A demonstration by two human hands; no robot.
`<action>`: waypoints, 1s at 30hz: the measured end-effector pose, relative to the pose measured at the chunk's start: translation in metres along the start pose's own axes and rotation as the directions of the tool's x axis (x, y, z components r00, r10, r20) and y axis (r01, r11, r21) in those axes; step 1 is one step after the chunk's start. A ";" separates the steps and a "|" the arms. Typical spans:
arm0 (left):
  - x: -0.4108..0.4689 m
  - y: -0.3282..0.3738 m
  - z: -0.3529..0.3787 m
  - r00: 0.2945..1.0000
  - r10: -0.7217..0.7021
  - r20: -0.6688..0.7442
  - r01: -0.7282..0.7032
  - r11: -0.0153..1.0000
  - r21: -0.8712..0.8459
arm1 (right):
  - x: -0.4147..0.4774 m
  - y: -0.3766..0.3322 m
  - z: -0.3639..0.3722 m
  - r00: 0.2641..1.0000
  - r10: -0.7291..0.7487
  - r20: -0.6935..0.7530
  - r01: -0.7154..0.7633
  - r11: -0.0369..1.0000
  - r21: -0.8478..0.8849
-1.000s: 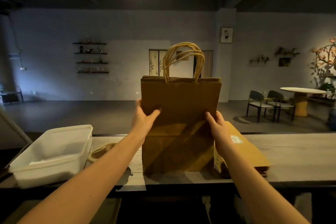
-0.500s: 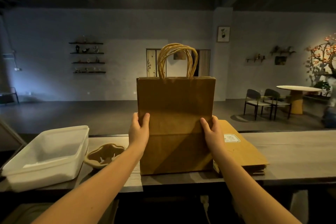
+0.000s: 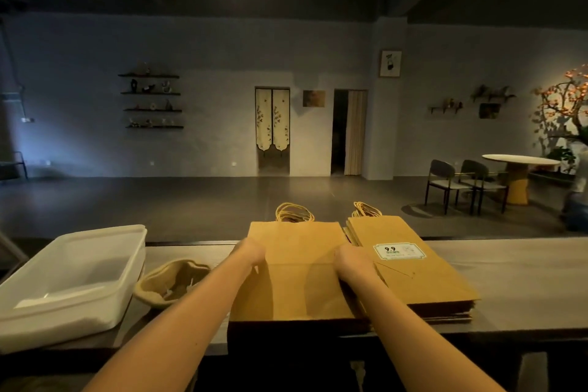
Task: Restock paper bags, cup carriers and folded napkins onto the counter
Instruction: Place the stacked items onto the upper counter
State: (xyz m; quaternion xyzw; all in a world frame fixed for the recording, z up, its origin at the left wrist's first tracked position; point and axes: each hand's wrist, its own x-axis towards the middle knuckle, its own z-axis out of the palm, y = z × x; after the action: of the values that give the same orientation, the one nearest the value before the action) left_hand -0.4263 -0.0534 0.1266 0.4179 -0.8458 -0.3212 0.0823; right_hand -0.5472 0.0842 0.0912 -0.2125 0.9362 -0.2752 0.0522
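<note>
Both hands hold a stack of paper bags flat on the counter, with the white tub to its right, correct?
Not quite: the head view shows the white tub left of the stack of paper bags. The left hand and right hand do hold that stack flat on the counter.

Your left hand (image 3: 251, 254) and right hand (image 3: 351, 259) grip the side edges of the paper bags (image 3: 299, 270), which lie flat on the counter (image 3: 515, 280) with the handles (image 3: 294, 212) pointing away from you. Touching them on the right is a labelled stack (image 3: 423, 286). To their left sits a cup carrier (image 3: 171, 283), and farther left a white bin (image 3: 63, 321).
</note>
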 end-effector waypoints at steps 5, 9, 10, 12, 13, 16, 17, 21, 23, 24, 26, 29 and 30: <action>0.020 -0.007 0.015 0.996 -0.091 -0.023 0.091 0.996 -0.011 | -0.006 -0.003 0.010 0.995 0.102 0.006 -0.102 0.991 0.086; 0.022 -0.004 0.020 0.996 -0.055 -0.065 0.060 0.996 0.070 | -0.013 -0.007 0.011 0.996 0.091 -0.008 -0.091 0.996 -0.009; 0.022 -0.003 0.022 0.997 -0.046 -0.063 0.052 0.995 0.086 | -0.014 -0.007 0.011 0.996 0.086 -0.004 -0.086 0.996 -0.018; 0.019 -0.001 0.023 0.996 -0.041 -0.073 0.048 0.994 0.096 | -0.014 -0.007 0.011 0.997 0.081 0.016 -0.080 0.996 -0.046; 0.019 -0.001 0.025 0.997 -0.036 -0.075 0.043 0.995 0.092 | -0.015 -0.008 0.010 0.997 0.075 0.025 -0.074 0.996 -0.058; 0.018 -0.003 0.030 0.996 -0.026 -0.088 0.031 0.998 0.061 | -0.017 -0.005 0.011 0.999 0.034 0.038 -0.030 0.995 -0.090; 0.017 -0.003 0.031 0.996 -0.029 -0.089 0.033 0.998 0.046 | -0.018 -0.004 0.011 0.999 0.027 0.041 -0.023 0.996 -0.091; 0.012 -0.003 0.030 0.997 -0.025 -0.074 0.026 1.000 0.002 | -0.021 -0.002 0.010 1.000 -0.020 -0.011 0.019 0.998 -0.054; 0.009 -0.002 0.029 0.997 -0.012 -0.078 0.012 1.000 -0.007 | -0.025 -0.003 0.006 0.996 -0.051 -0.077 0.048 0.998 -0.033; 0.008 -0.001 0.029 0.996 -0.001 -0.087 0.000 1.000 -0.014 | -0.026 -0.003 0.004 0.991 -0.083 -0.105 0.079 0.996 -0.042; 0.004 0.000 0.027 0.994 0.023 -0.104 -0.026 0.999 -0.033 | -0.031 -0.005 -0.001 0.979 -0.149 -0.141 0.142 0.988 -0.061; -0.008 0.006 0.023 0.991 0.055 -0.119 -0.068 0.992 -0.103 | -0.040 -0.011 -0.007 0.965 -0.223 -0.138 0.227 0.974 0.011; -0.014 0.007 0.021 0.989 0.071 -0.132 -0.089 0.986 -0.138 | -0.045 -0.012 -0.008 0.959 -0.247 -0.137 0.257 0.965 0.055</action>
State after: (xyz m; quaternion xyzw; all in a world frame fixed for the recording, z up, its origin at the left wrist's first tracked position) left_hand -0.4307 -0.0296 0.1162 0.3959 -0.8297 -0.3505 0.1786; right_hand -0.5042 0.0980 0.1039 -0.3098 0.8923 -0.3265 -0.0364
